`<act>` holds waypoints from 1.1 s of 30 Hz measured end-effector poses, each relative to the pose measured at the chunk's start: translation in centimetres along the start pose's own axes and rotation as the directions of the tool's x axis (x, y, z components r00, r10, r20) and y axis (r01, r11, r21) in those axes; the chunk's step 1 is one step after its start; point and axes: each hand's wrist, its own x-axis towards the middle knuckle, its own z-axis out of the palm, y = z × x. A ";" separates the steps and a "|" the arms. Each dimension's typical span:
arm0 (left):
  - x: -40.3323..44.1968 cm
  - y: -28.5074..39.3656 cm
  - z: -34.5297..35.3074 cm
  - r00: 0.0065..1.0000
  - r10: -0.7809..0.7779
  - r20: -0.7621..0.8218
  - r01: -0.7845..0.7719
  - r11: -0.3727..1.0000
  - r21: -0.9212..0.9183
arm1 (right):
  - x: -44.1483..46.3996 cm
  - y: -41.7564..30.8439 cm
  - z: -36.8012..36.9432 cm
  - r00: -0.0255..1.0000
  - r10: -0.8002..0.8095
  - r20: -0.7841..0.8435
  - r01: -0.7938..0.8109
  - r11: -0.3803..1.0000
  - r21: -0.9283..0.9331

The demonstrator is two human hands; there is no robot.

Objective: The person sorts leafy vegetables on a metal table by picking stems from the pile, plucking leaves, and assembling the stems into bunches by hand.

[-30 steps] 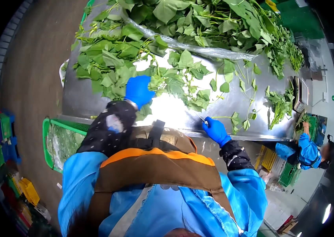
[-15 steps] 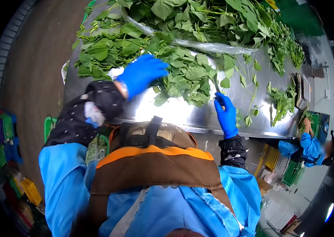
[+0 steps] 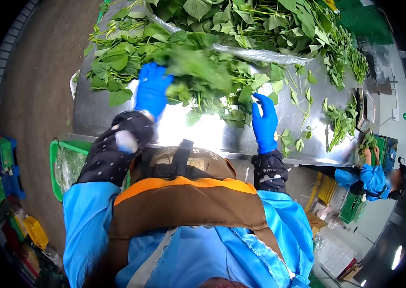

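Many leafy greens [image 3: 200, 72] lay across a metal table [image 3: 92, 115] at upper center, the left hand [image 3: 153, 91] half-open, the right hand [image 3: 265, 124] loosely curled at their near edge, any grip unclear.

Premises: a produce-packing work area. Evidence noted: metal tabletop [image 3: 299, 126] heaped with leafy greens [image 3: 280, 24], scale [image 3: 365, 110] at its end, plastic crates [image 3: 35, 232] on the floor, co-worker [image 3: 375, 180] in blue workwear.
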 end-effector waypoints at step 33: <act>-6.5 -4.0 -3.3 0.761 -0.641 0.099 0.427 0.380 -0.820 | 2.2 -12.5 10.4 0.944 -0.030 0.328 -0.049 0.972 0.229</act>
